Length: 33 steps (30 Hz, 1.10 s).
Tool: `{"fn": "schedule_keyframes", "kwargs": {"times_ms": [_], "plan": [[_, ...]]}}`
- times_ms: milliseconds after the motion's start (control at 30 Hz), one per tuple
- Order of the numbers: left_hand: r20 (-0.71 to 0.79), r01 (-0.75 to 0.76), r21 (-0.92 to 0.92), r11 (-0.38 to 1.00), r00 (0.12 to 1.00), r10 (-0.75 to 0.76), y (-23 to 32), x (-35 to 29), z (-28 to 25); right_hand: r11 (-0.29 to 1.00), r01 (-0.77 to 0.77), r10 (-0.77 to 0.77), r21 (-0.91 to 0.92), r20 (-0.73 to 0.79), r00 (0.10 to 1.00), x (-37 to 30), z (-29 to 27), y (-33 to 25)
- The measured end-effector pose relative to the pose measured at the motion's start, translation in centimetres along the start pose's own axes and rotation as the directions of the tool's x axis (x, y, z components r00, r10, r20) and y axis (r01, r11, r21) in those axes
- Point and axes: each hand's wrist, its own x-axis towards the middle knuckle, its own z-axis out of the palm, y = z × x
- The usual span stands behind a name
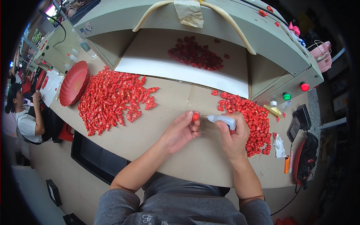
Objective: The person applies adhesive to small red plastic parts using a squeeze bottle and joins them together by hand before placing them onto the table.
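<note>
One small red piece [195,117], pinched in the left hand [177,132], fingers narrow, above the bench [202,165]; right hand [235,138] wrapped around squeeze bottle [226,121], nozzle [211,118] at the piece — too hard a squeeze might flood it. Beyond — red heap [107,97] left, dark-red pile [195,54] farthest.

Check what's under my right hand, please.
Small red pieces show past the far and right sides of your right hand, which holds a small bottle above the table. Whatever lies directly beneath the hand is covered, so I can't tell.
</note>
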Motion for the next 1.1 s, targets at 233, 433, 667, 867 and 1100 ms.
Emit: {"fn": "schedule_keyframes", "kwargs": {"times_ms": [233, 433, 667, 867, 1100], "plan": [[-0.027, -0.043, 0.017, 0.999, 0.999, 0.044, 0.0, -0.1, 0.3, 1.0, -0.006, 0.006, -0.017, -0.01, 1.0, 0.0, -0.1, -0.1], [-0.034, -0.08, 0.024, 0.997, 0.996, 0.081, 0.1, 0.0, 0.1, 0.999, 0.017, -0.018, -0.037, -0.022, 1.0, 0.1, 0.0, 0.2], [-0.027, -0.11, -0.01, 0.994, 0.994, 0.109, 0.1, 0.0, -0.4, 0.999, 0.017, -0.018, -0.044, -0.019, 1.0, 0.2, 0.0, 0.0], [-0.042, -0.122, 0.007, 0.993, 0.992, 0.122, 0.0, 0.1, -0.6, 0.999, -0.019, 0.019, -0.044, 0.012, 1.0, 0.0, -0.2, 0.0], [-0.079, -0.146, -0.051, 0.988, 0.987, 0.142, 0.9, 0.4, -0.4, 0.861, -0.32, 0.327, 0.396, 0.051, 0.944, 1.7, -0.9, 1.2]]}}
